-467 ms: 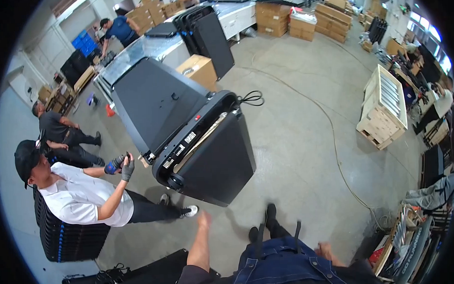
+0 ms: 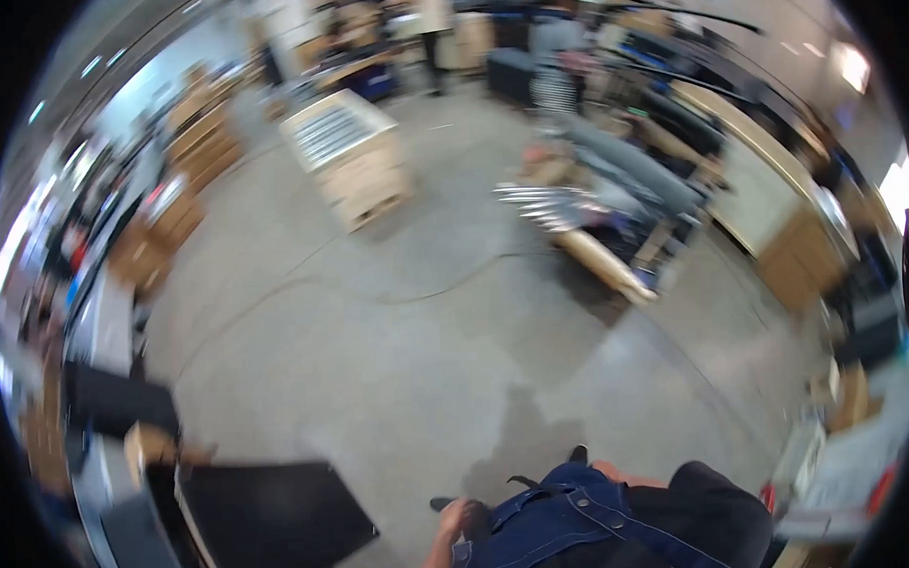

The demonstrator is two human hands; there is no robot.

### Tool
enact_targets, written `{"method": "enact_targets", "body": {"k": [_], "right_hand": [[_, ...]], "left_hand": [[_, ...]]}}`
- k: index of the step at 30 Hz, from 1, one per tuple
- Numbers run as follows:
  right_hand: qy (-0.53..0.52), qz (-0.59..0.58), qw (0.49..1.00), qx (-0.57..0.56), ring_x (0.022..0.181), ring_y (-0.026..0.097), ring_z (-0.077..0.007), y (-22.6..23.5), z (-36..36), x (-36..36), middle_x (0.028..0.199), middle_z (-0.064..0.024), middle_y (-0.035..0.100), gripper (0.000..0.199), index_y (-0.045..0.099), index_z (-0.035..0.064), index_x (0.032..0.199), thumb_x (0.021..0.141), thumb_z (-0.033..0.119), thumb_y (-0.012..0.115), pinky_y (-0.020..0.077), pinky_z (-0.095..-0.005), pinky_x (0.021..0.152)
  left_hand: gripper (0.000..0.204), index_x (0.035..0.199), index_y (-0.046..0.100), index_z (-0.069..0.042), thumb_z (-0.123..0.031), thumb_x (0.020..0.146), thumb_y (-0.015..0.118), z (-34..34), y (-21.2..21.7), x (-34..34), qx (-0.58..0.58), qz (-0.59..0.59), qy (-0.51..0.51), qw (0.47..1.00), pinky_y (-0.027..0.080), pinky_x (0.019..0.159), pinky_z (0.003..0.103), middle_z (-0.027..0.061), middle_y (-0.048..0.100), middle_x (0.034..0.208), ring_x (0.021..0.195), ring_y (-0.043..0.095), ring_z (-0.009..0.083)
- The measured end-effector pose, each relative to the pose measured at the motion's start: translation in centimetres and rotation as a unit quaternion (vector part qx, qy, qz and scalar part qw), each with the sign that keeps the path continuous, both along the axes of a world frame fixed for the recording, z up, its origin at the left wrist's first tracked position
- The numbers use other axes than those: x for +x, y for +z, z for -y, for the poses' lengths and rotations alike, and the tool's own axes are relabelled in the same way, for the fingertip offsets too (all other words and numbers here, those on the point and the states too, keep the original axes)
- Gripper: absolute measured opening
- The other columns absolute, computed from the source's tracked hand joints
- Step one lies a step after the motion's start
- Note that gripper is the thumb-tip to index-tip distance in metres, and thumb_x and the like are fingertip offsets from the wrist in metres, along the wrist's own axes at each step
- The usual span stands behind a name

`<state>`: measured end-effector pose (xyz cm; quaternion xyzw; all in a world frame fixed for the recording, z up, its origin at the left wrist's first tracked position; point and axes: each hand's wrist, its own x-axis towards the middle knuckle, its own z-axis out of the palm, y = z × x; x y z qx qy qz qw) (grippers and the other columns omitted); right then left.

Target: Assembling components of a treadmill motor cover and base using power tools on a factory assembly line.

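The left hand (image 2: 470,517) hung low beside the blue denim overalls (image 2: 563,526) at the bottom of the view, holding nothing; blur made it impossible to say whether its fingers were curled or loose. The right hand was out of sight, so whether the two hands were apart or together could not be told. Nearest the left hand, just to its left on the grey concrete floor (image 2: 418,375), lay a large flat black rectangular panel (image 2: 268,521), one corner pointing towards the person's feet. It looked rigid, broad and probably heavy, with a smooth face that would likely slip under bare palms; the long edges or a corner seemed the surest places to grip, with both hands spread wide. Well apart, farther across the floor, stood a pale wooden slatted crate (image 2: 348,168), and a thin cable (image 2: 425,290) trailed over the concrete. Cluttered benches and cardboard boxes (image 2: 177,219) ringed the room, too smeared to detail.
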<state>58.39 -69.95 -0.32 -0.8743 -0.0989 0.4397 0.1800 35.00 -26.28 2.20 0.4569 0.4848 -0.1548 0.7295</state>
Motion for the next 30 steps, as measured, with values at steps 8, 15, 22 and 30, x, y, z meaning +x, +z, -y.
{"method": "enact_targets", "body": {"k": [8,15,22,30], "right_hand": [[-0.474,-0.042,0.877,0.073,0.071,0.074,-0.0249,9.4,21.1,8.3,0.093,-0.0163,0.075,0.034,0.072,0.0011,0.111,0.093,0.029,0.068,0.06,-0.0383,0.063],[-0.683,-0.083,0.702,0.184,0.07,0.074,-0.027,9.0,30.9,11.2,0.093,-0.0164,0.072,0.032,0.061,0.0,0.117,0.098,0.025,0.064,0.0615,-0.0393,0.058],[-0.591,-0.155,0.788,0.08,0.076,0.074,-0.0262,5.9,34.9,20.5,0.096,-0.0168,0.077,0.035,0.073,0.0013,0.116,0.094,0.028,0.07,0.0593,-0.0403,0.068],[-0.598,-0.044,0.787,0.145,0.061,0.07,-0.0203,13.6,47.4,48.2,0.074,-0.0104,0.071,0.027,0.071,0.0026,0.091,0.094,0.029,0.067,0.0554,-0.0335,0.052]], "left_hand": [[0.043,0.122,0.07,-0.002,-0.035,0.098,0.058,8.9,2.8,13.2,0.164,-0.139,-0.166,0.962,0.058,0.086,0.045,0.0224,0.076,0.108,0.103,0.073,0.0358],[0.041,0.121,0.071,-0.001,-0.031,0.099,0.053,26.5,0.7,37.4,0.37,0.04,-0.545,0.752,0.057,0.091,0.047,0.0254,0.075,0.107,0.109,0.071,0.0419],[0.028,0.102,0.068,-0.006,-0.034,0.098,0.063,36.1,3.9,55.9,0.024,-0.033,-0.267,0.963,0.055,0.055,0.036,0.0102,0.071,0.082,0.065,0.07,0.0199],[0.036,0.111,0.063,-0.005,-0.038,0.1,0.06,42.2,3.8,75.6,-0.04,0.003,-0.095,0.995,0.055,0.059,0.035,0.0101,0.07,0.086,0.071,0.069,0.0207]]}}
